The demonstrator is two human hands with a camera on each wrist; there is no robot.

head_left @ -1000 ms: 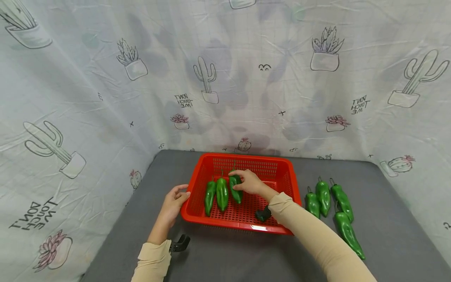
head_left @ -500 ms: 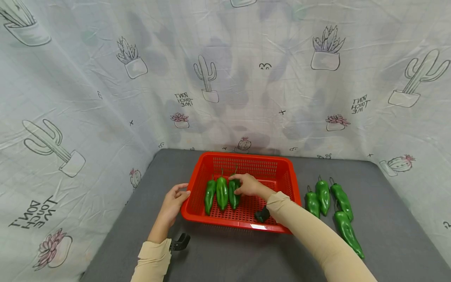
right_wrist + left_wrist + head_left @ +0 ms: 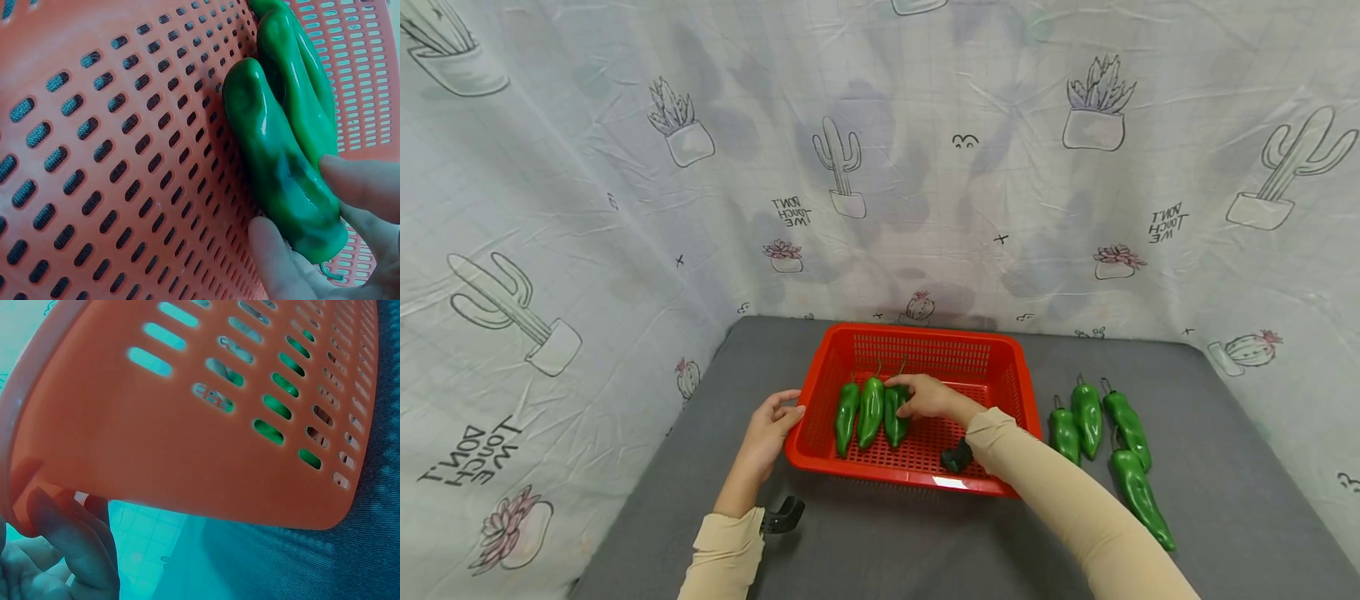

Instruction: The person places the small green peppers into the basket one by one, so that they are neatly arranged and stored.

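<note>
Three green peppers lie side by side in the left half of a red plastic basket point(image 3: 902, 482). My right hand point(image 3: 928, 397) pinches the rightmost green pepper point(image 3: 281, 181) between thumb and fingers near its stem end, down by the perforated floor. The middle pepper point(image 3: 871, 412) leans close against it, and the left pepper point(image 3: 846, 418) lies next to the basket's left wall. At the left rim my left hand point(image 3: 769, 427) grips the edge; in the left wrist view its fingers point(image 3: 78, 540) curl at the rim's corner.
Several more green peppers point(image 3: 1138, 496) lie on the grey table point(image 3: 865, 550) to the right of the basket. A white curtain point(image 3: 917, 183) printed with cacti stands behind and at both sides. Black wrist straps point(image 3: 782, 516) show by the sleeves.
My right hand has brought its pepper lower and slightly left, up beside the middle one. The middle pepper has tilted, its lower tip shifting left. My left hand has stayed at the rim.
</note>
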